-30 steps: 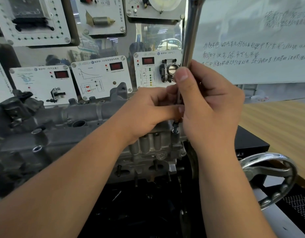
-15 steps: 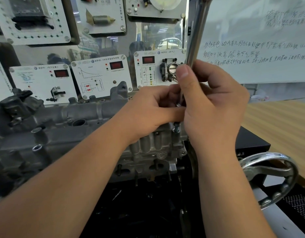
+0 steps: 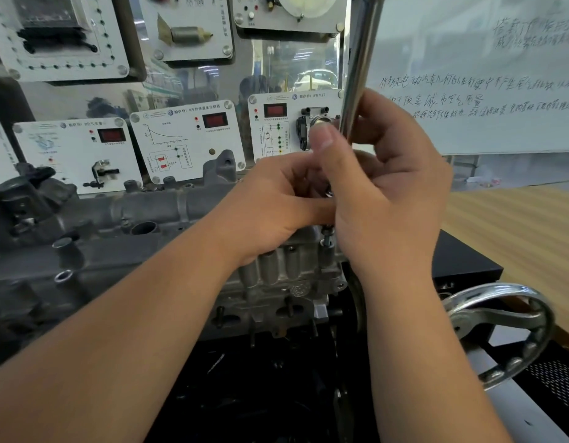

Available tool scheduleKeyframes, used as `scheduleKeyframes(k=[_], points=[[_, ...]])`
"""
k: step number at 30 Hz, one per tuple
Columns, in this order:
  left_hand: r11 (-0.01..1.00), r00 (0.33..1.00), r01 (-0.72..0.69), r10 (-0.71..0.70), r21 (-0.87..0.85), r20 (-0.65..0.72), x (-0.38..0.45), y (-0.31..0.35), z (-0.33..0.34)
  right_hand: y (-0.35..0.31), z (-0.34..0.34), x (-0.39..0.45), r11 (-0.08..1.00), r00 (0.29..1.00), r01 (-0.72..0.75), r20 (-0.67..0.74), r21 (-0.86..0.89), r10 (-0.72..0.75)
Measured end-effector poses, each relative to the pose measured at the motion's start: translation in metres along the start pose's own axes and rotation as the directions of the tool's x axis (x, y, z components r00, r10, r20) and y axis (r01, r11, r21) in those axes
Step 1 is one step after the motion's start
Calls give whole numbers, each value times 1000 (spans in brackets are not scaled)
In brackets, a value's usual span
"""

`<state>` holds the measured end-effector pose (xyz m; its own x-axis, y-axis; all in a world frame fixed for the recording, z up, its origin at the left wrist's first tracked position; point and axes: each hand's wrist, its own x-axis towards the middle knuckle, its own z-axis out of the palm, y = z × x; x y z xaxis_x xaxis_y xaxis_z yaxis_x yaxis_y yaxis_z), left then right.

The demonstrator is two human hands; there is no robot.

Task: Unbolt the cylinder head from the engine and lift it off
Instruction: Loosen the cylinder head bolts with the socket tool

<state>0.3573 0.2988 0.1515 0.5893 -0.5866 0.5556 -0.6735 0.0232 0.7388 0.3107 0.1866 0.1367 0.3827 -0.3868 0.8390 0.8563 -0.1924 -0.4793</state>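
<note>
I saw the cylinder head (image 3: 123, 238) sitting bolted on the engine, spanning the left and centre. My left hand (image 3: 276, 206) curled around the tool's lower end above a raised bolt (image 3: 327, 239); my right hand (image 3: 385, 193) gripped the chrome wrench handle (image 3: 360, 65). I judged it best to keep the tool square over the bolt and turn smoothly.

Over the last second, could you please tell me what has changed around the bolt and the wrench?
Very little. The chrome wrench handle has tipped slightly to the right at its top. The right hand keeps its grip on it, the left hand stays pinched at the tool's lower end, and the bolt still protrudes from the cylinder head.
</note>
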Motion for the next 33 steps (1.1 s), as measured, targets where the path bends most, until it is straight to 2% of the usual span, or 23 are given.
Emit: scheduleKeyframes(k=[3, 6, 9, 14, 17, 21, 26, 29, 33], points=[[999, 1000, -23, 23, 32, 15, 0, 0, 0, 2, -1, 1, 1000, 997, -7, -83, -20, 6], [998, 999, 12, -9, -69, 33, -2, -1, -1, 2, -2, 1, 1000, 999, -12, -38, -9, 11], [993, 999, 27, -21, -114, 50, -3, -3, -3, 4, -5, 2, 996, 998, -52, -25, 76, 54], [1000, 1000, 9, -9, 10, -24, -3, 1, 0, 1, -3, 0, 998, 998, -34, 57, 50, 32], [996, 999, -11, 14, 86, -37, -1, 0, -2, -1, 3, -3, 1000, 999, -16, 48, 4, 16], [998, 999, 0, 2, 58, -36, -3, 2, 0, 2, 1, -3, 999, 998, -17, -66, -42, 15], [995, 997, 57, -54, -84, 46, -4, 0, -3, 2, -4, -1, 999, 1000, -30, 9, 25, 30], [999, 999, 32, -31, -27, 23, -3, 3, -1, 0, -2, -1, 999, 999, -21, 49, 27, 20], [998, 1000, 11, -10, 59, -22, -1, 3, 1, -2, 2, -2, 1000, 1000, -10, 24, 10, 10]])
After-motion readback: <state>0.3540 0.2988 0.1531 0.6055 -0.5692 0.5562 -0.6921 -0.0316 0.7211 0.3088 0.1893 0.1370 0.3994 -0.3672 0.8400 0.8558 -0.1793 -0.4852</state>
